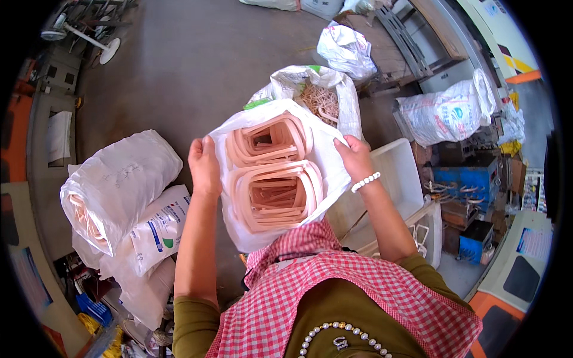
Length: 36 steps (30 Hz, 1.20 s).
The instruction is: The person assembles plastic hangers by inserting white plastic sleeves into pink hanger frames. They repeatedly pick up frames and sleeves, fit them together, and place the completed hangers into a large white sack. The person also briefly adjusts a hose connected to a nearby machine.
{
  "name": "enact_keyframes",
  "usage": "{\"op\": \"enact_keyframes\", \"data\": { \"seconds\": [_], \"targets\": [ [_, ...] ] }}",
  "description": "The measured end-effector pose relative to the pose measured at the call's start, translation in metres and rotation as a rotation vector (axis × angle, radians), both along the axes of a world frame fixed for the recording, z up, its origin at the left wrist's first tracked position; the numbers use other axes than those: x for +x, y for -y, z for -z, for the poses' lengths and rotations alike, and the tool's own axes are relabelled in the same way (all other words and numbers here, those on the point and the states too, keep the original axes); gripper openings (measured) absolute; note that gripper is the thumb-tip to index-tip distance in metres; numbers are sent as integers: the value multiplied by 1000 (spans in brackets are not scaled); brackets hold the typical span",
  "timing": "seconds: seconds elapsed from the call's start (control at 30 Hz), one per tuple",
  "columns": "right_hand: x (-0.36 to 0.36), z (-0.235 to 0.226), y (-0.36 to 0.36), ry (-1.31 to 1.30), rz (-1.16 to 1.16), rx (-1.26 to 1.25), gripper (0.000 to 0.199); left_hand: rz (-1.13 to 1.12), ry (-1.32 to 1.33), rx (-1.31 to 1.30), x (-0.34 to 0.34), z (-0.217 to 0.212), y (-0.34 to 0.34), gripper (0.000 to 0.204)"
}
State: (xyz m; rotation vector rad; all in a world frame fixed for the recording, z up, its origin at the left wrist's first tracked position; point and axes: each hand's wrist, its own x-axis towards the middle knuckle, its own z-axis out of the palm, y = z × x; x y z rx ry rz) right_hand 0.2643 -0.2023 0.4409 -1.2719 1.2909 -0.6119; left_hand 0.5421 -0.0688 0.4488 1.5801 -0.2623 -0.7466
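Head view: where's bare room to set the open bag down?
Bare floor ahead-left, between the tied sacks and the far open sack. The white tub on the right looks empty. Crowded elsewhere: right side has sacks and machinery; both hands grip the bag.

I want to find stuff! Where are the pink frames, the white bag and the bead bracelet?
pink frames [279,192]: head view, on the lower stack's top frame.
white bag [331,158]: head view, on its right side wall.
bead bracelet [365,182]: head view, on the beads at the wrist.

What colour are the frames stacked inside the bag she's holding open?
Pale peach-pink frames, best seen in the head view.

White plastic bag [325,152] — printed white sacks [156,230] left.
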Motion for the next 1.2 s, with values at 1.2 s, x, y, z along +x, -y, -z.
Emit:
{"op": "enact_keyframes", "data": {
  "seconds": [1.2],
  "targets": [
    [55,87,-34,-875,-1015,-830,65,-186,101,3,31,32,25,24]
  ]
}}
